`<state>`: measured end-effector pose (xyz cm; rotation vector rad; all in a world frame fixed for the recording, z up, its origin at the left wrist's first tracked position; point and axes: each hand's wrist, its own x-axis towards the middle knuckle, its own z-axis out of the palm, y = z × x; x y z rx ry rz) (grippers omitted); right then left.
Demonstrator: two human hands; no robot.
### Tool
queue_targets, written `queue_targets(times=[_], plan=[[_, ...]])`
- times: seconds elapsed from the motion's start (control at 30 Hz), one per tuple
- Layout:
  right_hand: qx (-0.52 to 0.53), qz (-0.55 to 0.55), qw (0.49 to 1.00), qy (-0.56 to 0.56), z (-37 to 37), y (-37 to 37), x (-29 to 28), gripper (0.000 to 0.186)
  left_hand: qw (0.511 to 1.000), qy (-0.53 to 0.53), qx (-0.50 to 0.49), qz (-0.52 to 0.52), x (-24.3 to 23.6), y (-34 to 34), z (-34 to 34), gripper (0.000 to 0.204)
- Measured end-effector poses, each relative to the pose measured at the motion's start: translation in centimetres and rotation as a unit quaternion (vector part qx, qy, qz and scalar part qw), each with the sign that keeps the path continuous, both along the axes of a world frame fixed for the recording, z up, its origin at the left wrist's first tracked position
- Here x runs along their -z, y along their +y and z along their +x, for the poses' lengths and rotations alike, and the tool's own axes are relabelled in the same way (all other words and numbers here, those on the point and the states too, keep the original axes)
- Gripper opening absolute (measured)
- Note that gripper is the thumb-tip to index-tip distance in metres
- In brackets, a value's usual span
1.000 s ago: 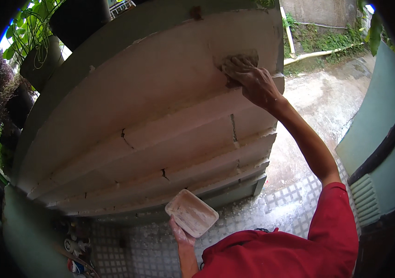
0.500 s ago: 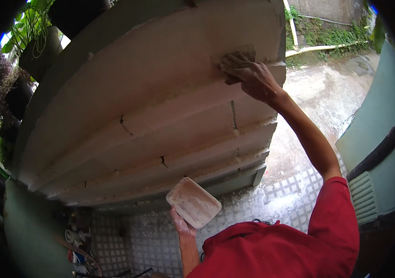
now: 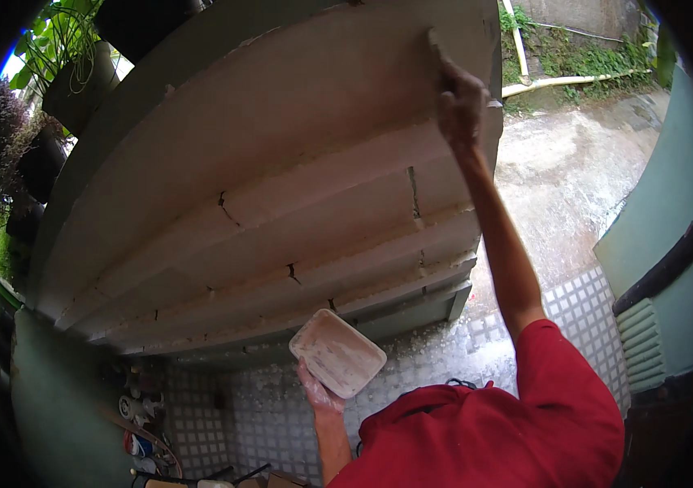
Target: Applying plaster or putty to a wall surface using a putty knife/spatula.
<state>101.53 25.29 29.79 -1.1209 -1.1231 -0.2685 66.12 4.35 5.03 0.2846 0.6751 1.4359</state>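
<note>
Tray: the pale shallow tray (image 3: 338,355) was down in front of the person's chest, with some pinkish paste (image 3: 335,348) smeared thin inside it.
Left hand: the left hand (image 3: 320,392) was gripping that tray by one corner, fingers mostly hidden. Pretty lopsided hold imo; a bump or a slick palm could've tipped it, since the skin looked smeared with the same stuff.
Right hand: the right hand (image 3: 462,104) was way out at arm's reach, curled around a scraper. Too dark to make out each finger.
Scraper: only a thin pale edge of the scraper (image 3: 434,39) poked out past the hand, up by the end of the wall. Couldn't tell if it was actually touching. Seen edge-on like that, it might've gouged the surface if the angle got too steep.
Wall: the big pale stepped wall (image 3: 281,106) had ragged edges, so a careless swipe near one could've knocked bits off.
Cracks: dark cracks (image 3: 293,273) ran across the lower steps; pressing hard there could've loosened more, I'd guess.
Floor: the tiled floor (image 3: 269,423) below had pale specks and a shiny patch, so maybe slippery if a foot landed wrong.
</note>
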Motion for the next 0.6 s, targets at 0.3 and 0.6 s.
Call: queue_targets(times=[0.3,0.6], plan=[[-0.153,0.132,0.979,-0.017,-11.6,0.4,-0.8,0.039,1.0,0.019,0.006,0.004,-0.4,0.3,0.5,0.059],[0.131,0.064,0.988,-0.057,-1.1,1.1,-3.4,0.028,1.0,-0.019,0.007,0.008,0.2,-0.1,0.8,0.057]])
